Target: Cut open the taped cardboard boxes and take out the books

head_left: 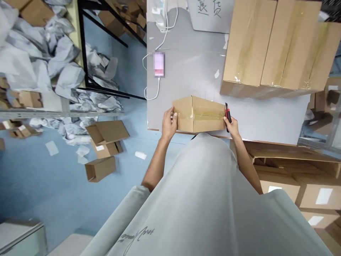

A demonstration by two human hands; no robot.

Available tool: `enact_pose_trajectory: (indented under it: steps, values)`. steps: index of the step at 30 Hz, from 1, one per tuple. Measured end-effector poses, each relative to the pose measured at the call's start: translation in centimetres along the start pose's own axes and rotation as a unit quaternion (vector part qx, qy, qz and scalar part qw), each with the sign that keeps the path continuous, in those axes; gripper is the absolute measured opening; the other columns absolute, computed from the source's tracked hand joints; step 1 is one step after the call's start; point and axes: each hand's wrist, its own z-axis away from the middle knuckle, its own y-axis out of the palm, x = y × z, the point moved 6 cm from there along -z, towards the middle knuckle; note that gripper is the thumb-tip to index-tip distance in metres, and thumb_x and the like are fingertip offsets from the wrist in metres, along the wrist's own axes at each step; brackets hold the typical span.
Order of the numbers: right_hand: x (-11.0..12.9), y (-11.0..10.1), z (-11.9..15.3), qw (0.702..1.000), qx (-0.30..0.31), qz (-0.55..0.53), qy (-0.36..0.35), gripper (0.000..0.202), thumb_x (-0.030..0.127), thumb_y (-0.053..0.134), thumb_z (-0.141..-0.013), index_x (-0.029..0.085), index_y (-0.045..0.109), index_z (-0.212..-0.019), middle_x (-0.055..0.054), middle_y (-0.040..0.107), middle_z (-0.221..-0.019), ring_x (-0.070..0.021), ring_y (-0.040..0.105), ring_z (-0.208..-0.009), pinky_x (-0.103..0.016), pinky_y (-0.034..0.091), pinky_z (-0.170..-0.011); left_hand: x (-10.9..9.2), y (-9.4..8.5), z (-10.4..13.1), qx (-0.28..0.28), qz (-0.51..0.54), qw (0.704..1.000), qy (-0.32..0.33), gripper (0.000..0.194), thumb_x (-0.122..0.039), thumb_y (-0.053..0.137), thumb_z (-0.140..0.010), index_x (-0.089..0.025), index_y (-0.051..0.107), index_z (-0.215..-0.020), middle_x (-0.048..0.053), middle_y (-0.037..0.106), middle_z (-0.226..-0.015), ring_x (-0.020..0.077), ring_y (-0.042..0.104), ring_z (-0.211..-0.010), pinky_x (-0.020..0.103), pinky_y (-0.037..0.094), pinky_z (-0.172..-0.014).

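1. A taped cardboard box (199,114) sits at the table's (266,121) near edge.
2. The left hand (169,123) grasps its left end.
3. The right hand (232,126) clenches a red-and-black utility knife (227,114) against its right end.

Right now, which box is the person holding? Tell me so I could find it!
Look at the grey table, at its near edge by the person's body. The small taped box lies there between the left hand and the right hand, which holds a red-and-black cutter. It is far smaller than the big cartons behind.
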Motion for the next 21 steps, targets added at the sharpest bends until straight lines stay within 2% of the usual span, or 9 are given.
enact_pose_trajectory:
  steps: [2,5,9,11,13,15,16,19,21]
  values:
    - [1.6,-0.8,1.2,0.999,-0.021,0.03,-0.016,0.065,0.082,0.058,-0.094,0.019,0.075,-0.097,-0.005,0.075,-0.082,-0.0247,0.066,-0.082,-0.038,0.06,-0.082,1.5,1.1,-0.2,-0.005,0.039,0.999,-0.014,0.086,-0.084,0.037,-0.112,-0.02,0.062,-0.164,0.022,0.064,-0.165,0.0343,0.062,-0.155,0.054,0.048,-0.135]
    - [3.8,-3.2,3.0,0.993,-0.071,0.09,-0.028,0.068,0.074,0.058,-0.097,0.014,0.081,-0.12,-0.012,0.085,-0.104,-0.032,0.074,-0.099,-0.042,0.061,-0.092,3.0,5.0,-1.2,0.029,0.108,0.993,-0.042,0.087,-0.082,0.038,-0.113,-0.016,0.062,-0.164,0.023,0.061,-0.171,0.0347,0.056,-0.163,0.053,0.039,-0.141]
    - [5.5,-5.0,4.3,0.976,-0.099,0.196,-0.006,0.071,0.064,0.053,-0.102,0.014,0.078,-0.146,-0.018,0.087,-0.121,-0.0375,0.079,-0.109,-0.048,0.062,-0.098,3.5,11.0,-3.2,0.115,0.185,0.972,-0.092,0.074,-0.068,0.046,-0.115,-0.012,0.067,-0.159,0.023,0.065,-0.167,0.0361,0.06,-0.159,0.056,0.042,-0.138]
    - [6.5,-5.3,4.6,0.963,-0.103,0.247,-0.005,0.068,0.059,0.053,-0.104,0.016,0.075,-0.152,-0.019,0.085,-0.128,-0.0384,0.079,-0.115,-0.05,0.061,-0.102,3.4,12.2,-3.8,0.149,0.214,0.96,-0.097,0.065,-0.061,0.049,-0.114,-0.015,0.071,-0.155,0.021,0.07,-0.163,0.0359,0.064,-0.156,0.057,0.045,-0.136]
    - [8.2,-5.5,4.8,0.947,-0.123,0.297,-0.021,0.064,0.056,0.053,-0.105,0.017,0.075,-0.152,-0.021,0.082,-0.132,-0.0378,0.078,-0.118,-0.05,0.06,-0.106,3.4,11.7,-4.1,0.159,0.241,0.954,-0.086,0.062,-0.06,0.053,-0.113,-0.017,0.072,-0.153,0.02,0.07,-0.162,0.0355,0.065,-0.154,0.057,0.047,-0.135]
    - [10.8,-5.3,5.1,0.93,-0.131,0.34,-0.052,0.062,0.055,0.053,-0.107,0.016,0.075,-0.15,-0.023,0.079,-0.134,-0.037,0.078,-0.117,-0.051,0.06,-0.107,3.3,9.8,-4.0,0.161,0.267,0.948,-0.06,0.065,-0.064,0.057,-0.112,-0.018,0.069,-0.157,0.02,0.067,-0.166,0.0354,0.065,-0.154,0.055,0.048,-0.134]
    - [12.4,-4.7,5.2,0.926,-0.116,0.353,-0.072,0.062,0.055,0.052,-0.109,0.015,0.073,-0.151,-0.023,0.078,-0.135,-0.0367,0.078,-0.117,-0.05,0.06,-0.107,3.0,8.8,-3.9,0.167,0.279,0.945,-0.042,0.069,-0.066,0.06,-0.111,-0.02,0.065,-0.161,0.019,0.064,-0.17,0.0355,0.064,-0.155,0.055,0.049,-0.133]
    - [17.1,-1.0,5.6,0.922,0.018,0.366,-0.126,0.058,0.054,0.048,-0.115,0.017,0.065,-0.158,-0.02,0.08,-0.137,-0.0352,0.077,-0.116,-0.045,0.06,-0.102,1.6,6.2,-3.2,0.211,0.271,0.939,0.029,0.078,-0.067,0.074,-0.103,-0.028,0.059,-0.169,0.015,0.055,-0.177,0.0368,0.06,-0.158,0.053,0.055,-0.128]
    - [19.8,2.5,5.8,0.899,0.123,0.392,-0.153,0.055,0.052,0.043,-0.119,0.02,0.064,-0.158,-0.017,0.081,-0.139,-0.0345,0.077,-0.118,-0.042,0.058,-0.1,0.4,5.4,-2.9,0.236,0.243,0.938,0.072,0.079,-0.061,0.082,-0.098,-0.03,0.061,-0.167,0.014,0.053,-0.178,0.0382,0.055,-0.162,0.053,0.058,-0.126]
